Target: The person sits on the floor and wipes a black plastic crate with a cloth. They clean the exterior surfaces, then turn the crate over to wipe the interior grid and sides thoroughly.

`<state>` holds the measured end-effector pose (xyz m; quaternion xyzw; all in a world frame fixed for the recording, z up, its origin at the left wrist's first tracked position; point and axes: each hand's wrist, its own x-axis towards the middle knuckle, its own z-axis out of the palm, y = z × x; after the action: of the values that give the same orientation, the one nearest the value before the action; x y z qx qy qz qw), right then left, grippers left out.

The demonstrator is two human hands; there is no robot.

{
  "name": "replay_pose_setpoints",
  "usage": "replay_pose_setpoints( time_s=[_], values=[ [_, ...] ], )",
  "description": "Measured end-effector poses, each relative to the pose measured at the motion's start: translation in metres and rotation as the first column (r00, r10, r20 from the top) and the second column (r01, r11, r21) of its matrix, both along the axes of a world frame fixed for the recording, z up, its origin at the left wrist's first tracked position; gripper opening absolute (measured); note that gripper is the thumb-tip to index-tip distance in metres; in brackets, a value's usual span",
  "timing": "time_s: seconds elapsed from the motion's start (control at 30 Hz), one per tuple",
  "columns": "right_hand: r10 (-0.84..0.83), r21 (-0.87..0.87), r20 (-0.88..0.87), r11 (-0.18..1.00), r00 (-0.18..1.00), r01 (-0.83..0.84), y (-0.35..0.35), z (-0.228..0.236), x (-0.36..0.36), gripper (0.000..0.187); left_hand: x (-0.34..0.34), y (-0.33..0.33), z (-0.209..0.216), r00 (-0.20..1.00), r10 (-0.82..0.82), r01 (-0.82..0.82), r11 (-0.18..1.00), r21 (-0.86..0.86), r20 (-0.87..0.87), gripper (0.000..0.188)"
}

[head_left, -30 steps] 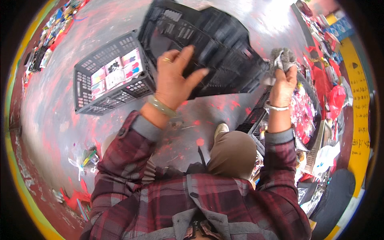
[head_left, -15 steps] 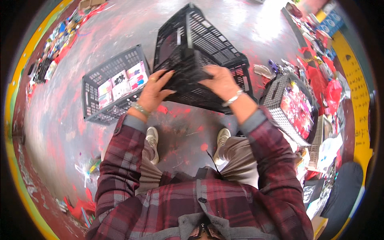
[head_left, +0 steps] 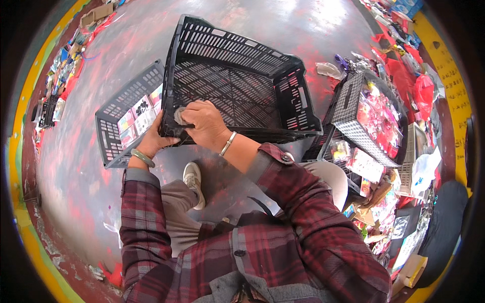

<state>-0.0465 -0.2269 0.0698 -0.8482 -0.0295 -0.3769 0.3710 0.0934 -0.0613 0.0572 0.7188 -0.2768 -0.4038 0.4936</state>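
A large black plastic crate (head_left: 237,40), with slotted walls and floor, is tilted in front of me with its inside showing. My left hand (head_left: 152,141) grips its near left corner, thumb below and fingers along the outer side. Against the near left rim, my right hand (head_left: 206,121) is closed round a small grey wad (head_left: 180,116), which looks like a rag. Behind the left hand, a dark grey crate (head_left: 112,112) holds several flat packets (head_left: 144,112) with black, pink and blue patterns; the black crate partly hides it.
At the right stands a black-and-white basket (head_left: 348,98) of pink and red packets, with another dark crate (head_left: 331,139) beside it. Red bags (head_left: 423,93) and mixed goods line the right wall. More small goods (head_left: 65,76) lie along the left wall.
The black crate has swung from nearly upright to facing me. My left hand moved left and down to its corner. My right hand moved left across the rim and now shows a grey wad.
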Motion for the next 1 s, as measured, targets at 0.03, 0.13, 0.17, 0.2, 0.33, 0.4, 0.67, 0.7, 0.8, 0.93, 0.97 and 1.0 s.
replay_pose_setpoints(
  time_s=[0.03, 0.13, 0.17, 0.2, 0.33, 0.4, 0.67, 0.7, 0.8, 0.93, 0.97, 1.0],
  values=[
    [0.004, 0.007, 0.007, 1.0, 1.0, -0.004, 0.005, 0.002, 0.003, 0.023, 0.002, 0.004, 0.007, 0.999, 0.044, -0.041, 0.995, 0.092, -0.031, 0.104],
    [0.015, -0.008, 0.026, 1.0, 1.0, -0.015, 0.021, 0.002, 0.005, 0.024, 0.022, 0.031, 0.01, 0.999, -0.028, 0.027, 0.999, -0.039, -0.037, 0.085],
    [0.03, -0.003, 0.029, 1.0, 0.999, -0.03, 0.024, 0.003, 0.004, 0.025, 0.028, 0.036, 0.016, 0.998, -0.035, 0.031, 0.996, -0.08, -0.047, 0.08],
    [0.046, 0.002, 0.032, 0.999, 0.998, -0.046, 0.026, 0.004, 0.004, 0.025, 0.033, 0.041, 0.02, 1.0, -0.017, 0.013, 0.985, -0.171, -0.021, 0.067],
    [0.014, -0.032, -0.01, 0.999, 1.0, -0.014, 0.022, 0.001, -0.005, 0.023, -0.016, -0.019, 0.089, 0.938, 0.336, -0.346, 0.924, -0.164, -0.088, 0.054],
    [0.059, -0.057, -0.055, 0.996, 0.997, -0.062, 0.019, 0.005, -0.004, 0.021, -0.014, -0.041, 0.084, 0.981, 0.166, -0.149, 0.977, -0.154, 0.103, 0.054],
    [0.378, 0.452, -0.276, 0.862, 0.884, -0.228, -0.111, -0.013, -0.018, 0.025, -0.004, -0.054, 0.059, 0.941, 0.115, -0.08, 0.989, -0.12, 0.317, 0.069],
    [0.308, 0.639, -0.331, 0.769, 0.892, -0.028, -0.132, -0.016, -0.025, 0.024, -0.007, -0.055, 0.061, 0.957, 0.129, -0.099, 0.987, -0.129, 0.258, 0.069],
    [0.218, 0.877, -0.287, 0.451, 0.933, 0.164, -0.188, -0.077, -0.019, 0.029, -0.013, -0.06, 0.069, 0.965, 0.142, -0.122, 0.987, -0.103, 0.22, 0.064],
    [-0.051, 0.518, -0.467, 0.793, 0.883, 0.321, -0.243, -0.189, 0.029, 0.026, -0.015, -0.067, 0.072, 0.965, 0.103, -0.082, 0.992, -0.098, 0.241, 0.06],
    [-0.144, 0.351, -0.468, 0.875, 0.872, 0.333, -0.238, -0.195, 0.046, 0.023, -0.016, -0.064, 0.073, 0.954, 0.105, -0.093, 0.994, -0.057, 0.28, 0.06],
    [-0.262, 0.245, -0.498, 0.872, 0.826, 0.424, -0.23, -0.201, 0.06, 0.023, -0.016, -0.063, 0.076, 0.95, 0.083, -0.086, 0.996, -0.004, 0.3, 0.061]
  ],
)
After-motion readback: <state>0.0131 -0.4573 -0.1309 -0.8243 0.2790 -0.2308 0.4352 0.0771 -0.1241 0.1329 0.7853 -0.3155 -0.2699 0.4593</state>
